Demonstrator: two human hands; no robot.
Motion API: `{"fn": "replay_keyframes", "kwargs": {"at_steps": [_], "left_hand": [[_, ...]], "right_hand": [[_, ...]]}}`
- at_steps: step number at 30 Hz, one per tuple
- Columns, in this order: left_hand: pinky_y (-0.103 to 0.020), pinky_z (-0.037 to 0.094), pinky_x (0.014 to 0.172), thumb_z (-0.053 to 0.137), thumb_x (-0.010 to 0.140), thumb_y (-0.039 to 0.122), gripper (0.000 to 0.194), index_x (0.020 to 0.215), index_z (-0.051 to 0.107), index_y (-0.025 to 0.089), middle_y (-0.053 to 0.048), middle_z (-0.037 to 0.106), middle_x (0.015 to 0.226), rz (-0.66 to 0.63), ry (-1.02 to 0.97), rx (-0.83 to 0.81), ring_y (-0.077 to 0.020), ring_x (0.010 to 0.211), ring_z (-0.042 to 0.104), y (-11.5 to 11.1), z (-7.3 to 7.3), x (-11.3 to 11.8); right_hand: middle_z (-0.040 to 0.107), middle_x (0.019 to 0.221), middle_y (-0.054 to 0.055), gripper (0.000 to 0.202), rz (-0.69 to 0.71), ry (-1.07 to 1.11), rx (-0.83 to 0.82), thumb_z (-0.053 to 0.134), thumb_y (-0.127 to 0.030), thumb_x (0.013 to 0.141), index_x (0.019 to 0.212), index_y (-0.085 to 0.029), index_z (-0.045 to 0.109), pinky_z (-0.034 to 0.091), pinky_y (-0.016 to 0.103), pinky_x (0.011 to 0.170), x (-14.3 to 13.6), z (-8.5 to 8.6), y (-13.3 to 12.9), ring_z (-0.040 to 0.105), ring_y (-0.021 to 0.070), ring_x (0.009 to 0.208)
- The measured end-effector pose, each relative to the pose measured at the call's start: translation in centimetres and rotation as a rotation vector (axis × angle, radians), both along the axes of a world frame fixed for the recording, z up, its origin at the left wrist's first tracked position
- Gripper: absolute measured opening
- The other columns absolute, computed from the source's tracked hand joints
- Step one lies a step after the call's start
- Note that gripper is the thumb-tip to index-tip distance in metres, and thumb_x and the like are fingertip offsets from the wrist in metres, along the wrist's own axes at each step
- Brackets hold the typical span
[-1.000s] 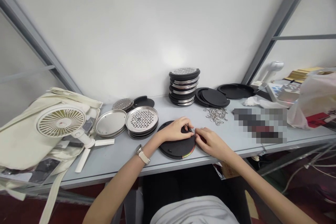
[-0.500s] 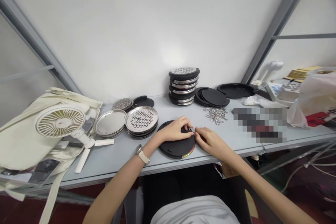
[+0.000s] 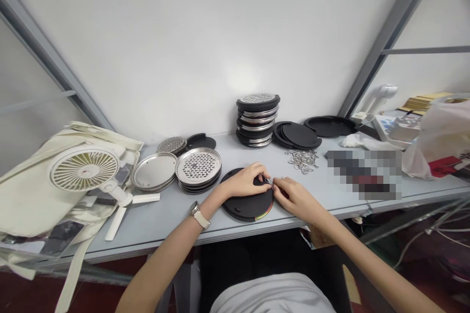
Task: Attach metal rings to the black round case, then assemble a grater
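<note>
Almost nothing differs from half a second ago: both hands stay on the same spot near the front edge of the table (image 3: 161,220), and only the view has shifted by a hair. The left hand (image 3: 244,182) lies palm down over the black disc (image 3: 247,204), wrist bent, forearm reaching in from the lower left with a watch (image 3: 199,215) on it. Its thumb and forefinger are pinched together on a small metal clip (image 3: 270,182) at the disc's right rim. The right hand (image 3: 295,198) comes in from the lower right, knuckles up, its fingertips closed on the same clip from the other side; the two hands touch there. The disc lies flat on the table, just inside the front edge, with a coloured strip showing along its near right rim.

Toward the back edge stand a stack of rimmed discs (image 3: 257,120) and, right of it, flat black discs (image 3: 297,135). A heap of metal clips (image 3: 303,160) lies between those and the hands. Left of the disc sit perforated metal plates (image 3: 198,167), and a white fan (image 3: 85,168) rests near the left end
</note>
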State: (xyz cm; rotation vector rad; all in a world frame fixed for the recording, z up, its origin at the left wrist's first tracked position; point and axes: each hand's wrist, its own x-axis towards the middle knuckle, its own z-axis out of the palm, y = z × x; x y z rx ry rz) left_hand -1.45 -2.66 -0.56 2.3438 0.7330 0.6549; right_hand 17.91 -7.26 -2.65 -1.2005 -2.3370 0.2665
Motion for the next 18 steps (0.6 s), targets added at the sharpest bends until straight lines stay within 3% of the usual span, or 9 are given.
{"fn": "replay_keyframes", "kwargs": {"at_steps": [18], "left_hand": [[-0.026,0.044,0.08,0.057,0.08,0.026,0.017,0.094,0.053,0.018,-0.003,0.051,0.096,0.003,0.022,0.014,-0.0122,0.083,0.053,-0.09,0.13,-0.04]], "right_hand": [[0.053,0.062,0.001,0.021,-0.004,-0.011,0.019,0.036,-0.02,0.092,0.073,-0.02,0.046,0.036,0.027,0.059,-0.1,-0.28,0.14,0.051,0.0176,0.061]]}}
